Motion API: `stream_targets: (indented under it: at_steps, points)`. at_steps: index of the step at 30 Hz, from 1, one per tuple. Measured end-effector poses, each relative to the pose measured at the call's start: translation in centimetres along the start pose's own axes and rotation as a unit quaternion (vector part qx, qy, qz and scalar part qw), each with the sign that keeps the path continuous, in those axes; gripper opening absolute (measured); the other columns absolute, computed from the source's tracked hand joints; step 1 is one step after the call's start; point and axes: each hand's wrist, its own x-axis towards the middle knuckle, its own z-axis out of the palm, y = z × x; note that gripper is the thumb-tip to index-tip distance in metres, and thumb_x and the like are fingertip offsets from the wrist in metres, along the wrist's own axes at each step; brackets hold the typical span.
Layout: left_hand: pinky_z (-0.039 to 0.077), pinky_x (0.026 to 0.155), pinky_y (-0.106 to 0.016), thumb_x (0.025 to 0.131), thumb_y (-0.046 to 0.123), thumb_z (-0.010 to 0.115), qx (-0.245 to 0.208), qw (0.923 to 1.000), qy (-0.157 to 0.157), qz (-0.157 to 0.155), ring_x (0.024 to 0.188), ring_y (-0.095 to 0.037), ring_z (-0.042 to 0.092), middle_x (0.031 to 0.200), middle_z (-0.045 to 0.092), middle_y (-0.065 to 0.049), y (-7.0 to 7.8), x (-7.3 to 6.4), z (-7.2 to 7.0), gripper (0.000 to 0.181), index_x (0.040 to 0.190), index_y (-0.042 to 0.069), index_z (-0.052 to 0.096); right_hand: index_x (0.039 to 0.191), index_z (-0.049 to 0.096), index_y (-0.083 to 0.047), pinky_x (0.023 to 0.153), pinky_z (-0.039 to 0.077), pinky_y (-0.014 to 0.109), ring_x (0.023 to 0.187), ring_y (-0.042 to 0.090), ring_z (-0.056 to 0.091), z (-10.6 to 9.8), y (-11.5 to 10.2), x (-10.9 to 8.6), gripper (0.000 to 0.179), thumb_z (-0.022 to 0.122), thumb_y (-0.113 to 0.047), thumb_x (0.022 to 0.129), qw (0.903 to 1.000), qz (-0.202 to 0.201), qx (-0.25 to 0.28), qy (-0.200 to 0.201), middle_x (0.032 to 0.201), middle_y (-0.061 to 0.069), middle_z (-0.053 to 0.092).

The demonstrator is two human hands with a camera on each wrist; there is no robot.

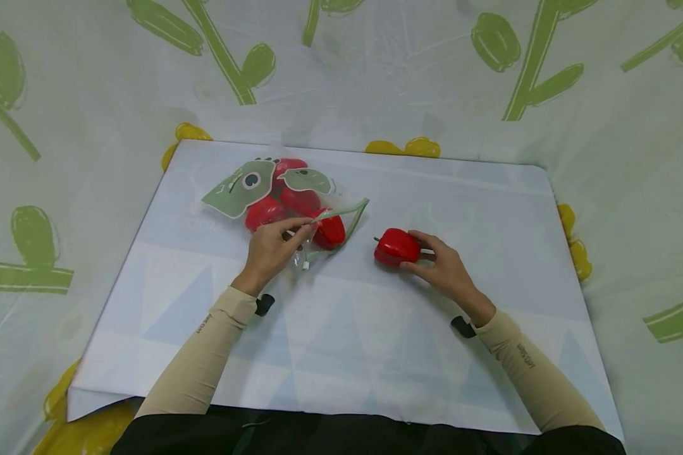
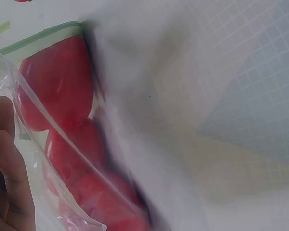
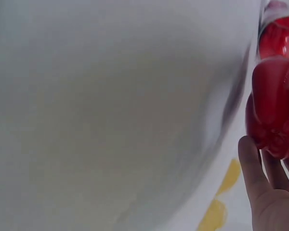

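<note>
In the head view my left hand [image 1: 269, 251] pinches the green-edged mouth of a clear zip bag [image 1: 234, 189] printed with a green cartoon face. Several red bell peppers [image 1: 264, 215] lie inside it, one [image 1: 330, 232] close to the opening. The left wrist view has the bag's green zip strip [image 2: 43, 38] standing apart from the near film, beside my curled fingers [image 2: 14, 175]. To the right of the bag, my right hand [image 1: 446, 268] grips another red bell pepper [image 1: 395, 246] between thumb and fingers, its green stem pointing left. That pepper [image 3: 273, 101] fills the right wrist view's edge.
A white table [image 1: 341, 354] with pale blue triangles carries everything. Beyond its edges spreads a light floor covering [image 1: 375, 82] with green leaf prints and yellow shapes [image 1: 421, 147]. Dark wrist camera mounts [image 1: 264, 304] sit at both cuffs.
</note>
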Motion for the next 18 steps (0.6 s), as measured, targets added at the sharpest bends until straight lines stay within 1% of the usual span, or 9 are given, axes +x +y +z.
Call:
stream_targets:
  at_steps: [4, 6, 11, 15, 18]
  points:
    - [0.052, 0.056, -0.027, 0.086, 0.034, 0.066, 0.002, 1.0, 0.001, 0.0, 0.063, -0.012, 0.064, 0.084, 0.068, 0.012, 0.0, 0.0, 0.0, 0.027, 0.112, 0.026, 0.069, 0.137, 0.044, -0.02, 0.087, 0.05, 0.039, 0.113, 0.017, 0.052, 0.8, -0.5, 0.0, 0.071, 0.077, -0.031, 0.076, 0.9996, -0.019, 0.013, -0.017, 0.129, -0.001, 0.052]
    - [0.052, 0.057, -0.027, 0.086, 0.034, 0.066, 0.003, 1.0, 0.002, 0.001, 0.063, -0.013, 0.064, 0.083, 0.068, 0.012, -0.1, 0.0, 0.0, 0.027, 0.112, 0.026, 0.069, 0.137, 0.044, -0.02, 0.087, 0.05, 0.039, 0.112, 0.016, 0.052, 1.2, -0.7, 0.0, 0.071, 0.077, -0.031, 0.076, 0.9993, -0.024, 0.014, -0.024, 0.128, -0.002, 0.052]
    - [0.052, 0.057, -0.027, 0.086, 0.033, 0.066, 0.006, 1.0, 0.005, 0.004, 0.063, -0.013, 0.065, 0.086, 0.069, 0.011, 0.0, 0.0, 0.0, 0.027, 0.112, 0.025, 0.069, 0.138, 0.043, -0.021, 0.087, 0.05, 0.035, 0.112, 0.011, 0.051, 2.3, -1.3, 0.5, 0.071, 0.076, -0.033, 0.077, 0.9991, -0.026, 0.006, -0.032, 0.128, -0.007, 0.051]
    - [0.052, 0.058, -0.027, 0.086, 0.033, 0.066, 0.007, 1.0, 0.004, 0.002, 0.064, -0.014, 0.065, 0.088, 0.069, 0.01, 0.2, -0.1, 0.0, 0.028, 0.113, 0.025, 0.068, 0.138, 0.043, -0.019, 0.086, 0.05, 0.035, 0.113, 0.012, 0.051, 2.9, -1.7, 1.0, 0.071, 0.076, -0.035, 0.077, 0.9988, -0.034, 0.0, -0.036, 0.129, -0.005, 0.051]
    - [0.052, 0.059, -0.027, 0.087, 0.034, 0.066, 0.007, 1.0, 0.002, -0.003, 0.064, -0.014, 0.065, 0.088, 0.069, 0.011, 0.2, -0.1, 0.0, 0.028, 0.113, 0.026, 0.068, 0.138, 0.043, -0.018, 0.086, 0.051, 0.033, 0.113, 0.011, 0.051, 3.5, -1.9, 1.4, 0.071, 0.075, -0.036, 0.077, 0.9989, -0.031, -0.002, -0.035, 0.13, -0.006, 0.05]
